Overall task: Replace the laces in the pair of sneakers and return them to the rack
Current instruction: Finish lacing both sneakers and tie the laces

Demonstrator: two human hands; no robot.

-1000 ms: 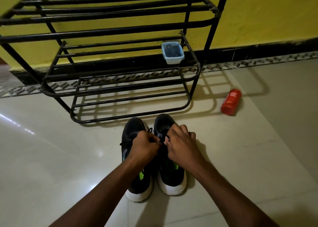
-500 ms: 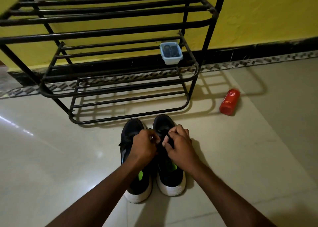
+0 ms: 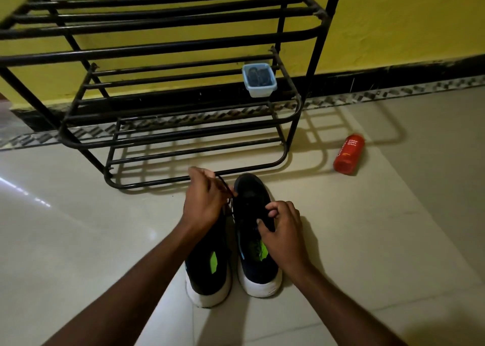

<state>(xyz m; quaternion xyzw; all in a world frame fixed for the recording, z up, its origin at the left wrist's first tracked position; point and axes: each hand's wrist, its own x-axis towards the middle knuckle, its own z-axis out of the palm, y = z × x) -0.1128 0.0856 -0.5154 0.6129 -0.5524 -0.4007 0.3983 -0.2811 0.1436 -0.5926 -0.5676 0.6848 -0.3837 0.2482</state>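
Head view, sneakers: we see the left sneaker [image 3: 207, 269] and the right sneaker [image 3: 252, 196] side by side on the floor [image 3: 78, 240]; heels toward us, toes just short of the front bar of the rack [image 3: 183, 138]
Left hand: the left hand [image 3: 204, 201] has its fingers curled, pinching the black lace [image 3: 225, 185]
Right hand: the right hand [image 3: 283, 230] has its fingers curled on the right sneaker's throat; whether they nip lace or upper we cannot tell
Relation that matters: the lace runs from the right sneaker's eyelets up and left to the left hand, slanting across the shoe's long axis, which points at the rack; the left hand is nearer its free end; we judge the pull should follow that slant
Container: a pale blue container [image 3: 259, 80] sits at the middle shelf's right end; dark coils inside, perhaps laces
Writing: a red bottle [image 3: 349, 153] lies on the floor right of the rack; it reads "FOAM BODY WASH"; no brand legible on the sneakers
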